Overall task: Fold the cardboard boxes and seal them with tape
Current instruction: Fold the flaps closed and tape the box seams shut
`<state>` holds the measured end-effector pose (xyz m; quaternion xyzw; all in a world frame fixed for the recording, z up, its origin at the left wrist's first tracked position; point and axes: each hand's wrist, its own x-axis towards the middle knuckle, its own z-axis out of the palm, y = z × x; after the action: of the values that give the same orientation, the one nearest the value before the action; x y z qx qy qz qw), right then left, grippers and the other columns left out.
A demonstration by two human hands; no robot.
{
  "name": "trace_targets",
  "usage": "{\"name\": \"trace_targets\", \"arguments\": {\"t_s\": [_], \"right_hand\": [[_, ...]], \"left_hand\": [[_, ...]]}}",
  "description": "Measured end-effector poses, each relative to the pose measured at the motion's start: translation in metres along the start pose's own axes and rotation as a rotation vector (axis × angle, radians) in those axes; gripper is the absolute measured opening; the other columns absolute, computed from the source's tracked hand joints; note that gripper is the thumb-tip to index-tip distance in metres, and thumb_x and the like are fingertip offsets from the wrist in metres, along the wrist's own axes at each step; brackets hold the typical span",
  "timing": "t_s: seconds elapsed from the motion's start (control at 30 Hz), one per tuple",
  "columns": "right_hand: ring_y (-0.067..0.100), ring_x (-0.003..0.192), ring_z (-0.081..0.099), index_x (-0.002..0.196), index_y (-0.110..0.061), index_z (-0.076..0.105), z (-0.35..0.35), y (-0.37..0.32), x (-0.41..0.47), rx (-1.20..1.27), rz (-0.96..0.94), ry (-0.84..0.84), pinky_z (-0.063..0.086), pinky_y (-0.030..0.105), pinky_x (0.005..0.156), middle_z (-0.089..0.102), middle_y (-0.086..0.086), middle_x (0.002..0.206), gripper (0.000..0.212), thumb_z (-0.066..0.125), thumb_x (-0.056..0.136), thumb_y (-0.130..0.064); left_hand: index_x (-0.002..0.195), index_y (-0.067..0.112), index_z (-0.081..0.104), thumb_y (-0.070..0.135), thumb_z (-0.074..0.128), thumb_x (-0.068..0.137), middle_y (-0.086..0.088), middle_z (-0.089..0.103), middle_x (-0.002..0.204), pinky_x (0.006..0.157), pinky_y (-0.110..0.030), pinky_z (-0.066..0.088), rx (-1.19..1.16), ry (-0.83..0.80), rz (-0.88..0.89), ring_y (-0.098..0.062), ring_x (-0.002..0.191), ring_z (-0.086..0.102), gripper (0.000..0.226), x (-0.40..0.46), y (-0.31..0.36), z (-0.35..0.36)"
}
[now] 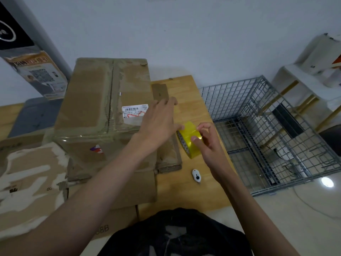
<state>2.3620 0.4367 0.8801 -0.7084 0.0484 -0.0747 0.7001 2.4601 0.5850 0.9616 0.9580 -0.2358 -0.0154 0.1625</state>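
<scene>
- right hand (208, 143) curls round the yellow tape roll (188, 139) over the wooden table (184, 191), thumb and fingertips picking at its outer layer.
- left hand (158, 124) hovers just beside the roll with fingers straight, holding nothing; it looks ready to catch the loose end.
- best to free the tape end fully and pull it flat before laying it along the seam.
- white cutter (196, 175) lies near on the table.
- folded cardboard box (103, 100) stands behind, flaps closed, contents unseen.
- wire cage (258, 126) beside the table; contents unclear.
</scene>
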Motion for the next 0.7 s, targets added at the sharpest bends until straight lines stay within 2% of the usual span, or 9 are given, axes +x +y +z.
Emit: {"name": "trace_targets", "arguments": {"t_s": [0.07,0.13,0.2,0.27,0.33,0.43,0.57,0.63,0.7], "right_hand": [[0.021,0.085,0.062,0.129,-0.028,0.040,-0.010,0.024,0.010,-0.037,0.073,0.010,0.052,0.035,0.070,0.069,0.017,0.102,0.045,0.061,0.097,-0.003],[0.022,0.091,0.066,0.129,-0.031,0.039,-0.018,0.057,0.024,-0.193,0.142,0.025,0.055,0.041,0.073,0.072,0.010,0.101,0.052,0.064,0.093,-0.002],[0.030,0.101,0.066,0.123,-0.024,0.045,-0.023,0.092,0.040,-0.428,0.211,0.030,0.055,0.048,0.074,0.072,0.010,0.108,0.046,0.067,0.089,-0.001],[0.035,0.109,0.063,0.116,-0.014,0.052,-0.025,0.124,0.053,-0.655,0.276,-0.008,0.054,0.043,0.076,0.069,0.015,0.118,0.037,0.069,0.086,-0.001],[0.034,0.113,0.063,0.114,-0.014,0.056,-0.025,0.150,0.063,-0.828,0.325,-0.083,0.053,0.045,0.085,0.069,0.011,0.122,0.034,0.071,0.085,-0.005],[0.030,0.116,0.060,0.114,-0.019,0.057,-0.019,0.174,0.070,-1.050,0.321,-0.189,0.043,0.043,0.099,0.068,0.005,0.116,0.031,0.064,0.089,-0.003],[0.032,0.106,0.059,0.103,-0.021,0.047,-0.009,0.188,0.074,-1.176,0.318,-0.239,0.032,0.043,0.098,0.064,0.005,0.096,0.024,0.056,0.093,-0.001],[0.033,0.107,0.059,0.109,-0.018,0.056,-0.006,0.184,0.077,-1.142,0.369,-0.254,0.034,0.046,0.102,0.067,0.008,0.103,0.019,0.054,0.096,-0.004],[0.032,0.108,0.062,0.118,-0.015,0.065,0.002,0.166,0.083,-1.018,0.329,-0.209,0.044,0.047,0.100,0.069,0.009,0.113,0.023,0.055,0.098,-0.010]], "left_hand": [[0.127,0.021,0.054,0.042,0.076,0.084,-0.001,0.061,0.120,0.091,-0.033,0.039,-0.032,0.059,0.069,-0.023,0.115,0.053,0.053,-0.002,-0.003,-0.001],[0.116,0.021,0.061,0.038,0.072,0.088,0.001,0.062,0.113,0.091,-0.035,0.042,-0.054,0.113,0.150,-0.021,0.111,0.055,0.034,-0.006,-0.011,-0.002],[0.106,0.020,0.068,0.033,0.069,0.092,0.003,0.062,0.109,0.091,-0.034,0.042,-0.079,0.143,0.166,-0.019,0.107,0.055,0.019,-0.009,-0.022,-0.006],[0.100,0.021,0.071,0.029,0.065,0.095,0.006,0.061,0.105,0.089,-0.030,0.041,-0.124,0.146,0.150,-0.016,0.104,0.056,0.011,-0.011,-0.035,-0.010],[0.098,0.024,0.072,0.026,0.063,0.097,0.010,0.061,0.103,0.088,-0.029,0.045,-0.154,0.151,0.138,-0.011,0.100,0.056,0.010,-0.014,-0.050,-0.014],[0.103,0.025,0.076,0.021,0.063,0.097,0.015,0.063,0.105,0.087,-0.009,0.041,-0.157,0.159,0.115,0.000,0.096,0.055,0.014,-0.023,-0.071,-0.020],[0.103,0.021,0.080,0.020,0.073,0.091,0.009,0.072,0.108,0.090,0.000,0.034,-0.211,0.181,0.139,0.003,0.099,0.060,0.014,-0.032,-0.090,-0.023],[0.098,0.021,0.082,0.020,0.078,0.086,0.009,0.072,0.108,0.090,0.001,0.032,-0.249,0.164,0.141,0.002,0.101,0.058,0.013,-0.033,-0.093,-0.021],[0.094,0.021,0.083,0.023,0.085,0.078,0.009,0.071,0.109,0.090,0.001,0.031,-0.267,0.163,0.156,0.004,0.102,0.056,0.016,-0.033,-0.094,-0.018]]}}
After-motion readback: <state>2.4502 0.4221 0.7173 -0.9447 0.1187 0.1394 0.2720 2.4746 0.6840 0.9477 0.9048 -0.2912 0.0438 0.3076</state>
